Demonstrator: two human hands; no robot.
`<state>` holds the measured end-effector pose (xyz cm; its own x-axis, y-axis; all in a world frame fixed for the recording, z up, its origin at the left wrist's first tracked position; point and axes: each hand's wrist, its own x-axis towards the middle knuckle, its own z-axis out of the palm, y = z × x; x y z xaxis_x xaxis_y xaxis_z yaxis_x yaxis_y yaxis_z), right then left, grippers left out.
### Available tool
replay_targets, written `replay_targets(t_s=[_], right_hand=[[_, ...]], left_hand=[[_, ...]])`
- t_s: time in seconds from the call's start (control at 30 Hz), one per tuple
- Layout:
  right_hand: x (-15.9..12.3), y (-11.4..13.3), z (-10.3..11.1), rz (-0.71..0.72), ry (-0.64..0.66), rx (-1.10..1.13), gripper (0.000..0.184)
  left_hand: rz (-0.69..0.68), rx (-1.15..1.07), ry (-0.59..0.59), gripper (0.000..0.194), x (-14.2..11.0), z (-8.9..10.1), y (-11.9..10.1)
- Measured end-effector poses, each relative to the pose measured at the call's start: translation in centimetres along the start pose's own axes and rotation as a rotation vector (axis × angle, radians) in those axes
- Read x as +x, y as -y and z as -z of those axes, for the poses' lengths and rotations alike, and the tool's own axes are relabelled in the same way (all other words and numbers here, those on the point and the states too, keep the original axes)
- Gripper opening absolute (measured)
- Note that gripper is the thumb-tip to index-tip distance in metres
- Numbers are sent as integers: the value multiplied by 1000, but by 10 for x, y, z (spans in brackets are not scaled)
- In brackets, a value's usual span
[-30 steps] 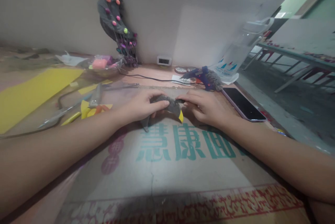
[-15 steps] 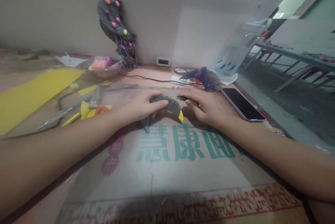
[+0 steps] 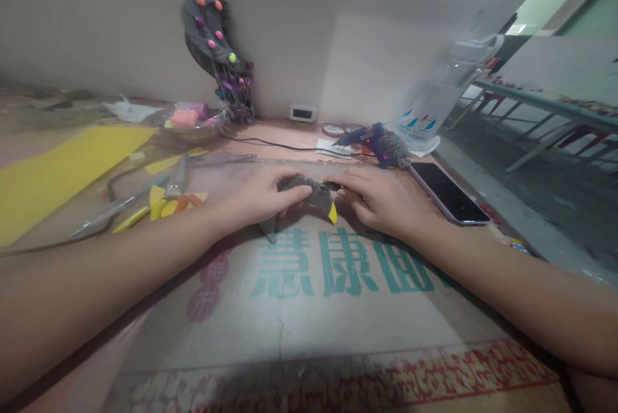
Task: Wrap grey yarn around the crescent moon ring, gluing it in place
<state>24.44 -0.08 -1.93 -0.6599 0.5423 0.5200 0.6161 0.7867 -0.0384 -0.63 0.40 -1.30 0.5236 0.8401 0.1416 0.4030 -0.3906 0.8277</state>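
Note:
A small grey felt bird piece (image 3: 316, 196) with a yellow beak tip lies on the cardboard sheet (image 3: 299, 297) at mid-table. My left hand (image 3: 263, 195) is closed over its left part, thumb pressing on top. My right hand (image 3: 374, 197) pinches its right end with curled fingers. Both hands rest on the cardboard, just above the green printed characters.
A blue glue gun (image 3: 374, 141) and a phone (image 3: 449, 192) lie to the right. Scissors (image 3: 176, 178), yellow scraps (image 3: 161, 202) and a yellow sheet (image 3: 58, 172) lie left. A grey felt ornament with coloured pompoms (image 3: 217, 53) leans in the corner; a plastic bag (image 3: 439, 101) stands back right.
My right hand drew slightly away from the felt piece half a second ago and has come back to pinch its right end. My left hand has held still.

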Motion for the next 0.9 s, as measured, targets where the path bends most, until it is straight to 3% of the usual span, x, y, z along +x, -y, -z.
replay_targets(t_s=[0.9], right_hand=[[0,-3,2,5,-7,53,31]], left_hand=[[30,-11,18,26,2,0,2]])
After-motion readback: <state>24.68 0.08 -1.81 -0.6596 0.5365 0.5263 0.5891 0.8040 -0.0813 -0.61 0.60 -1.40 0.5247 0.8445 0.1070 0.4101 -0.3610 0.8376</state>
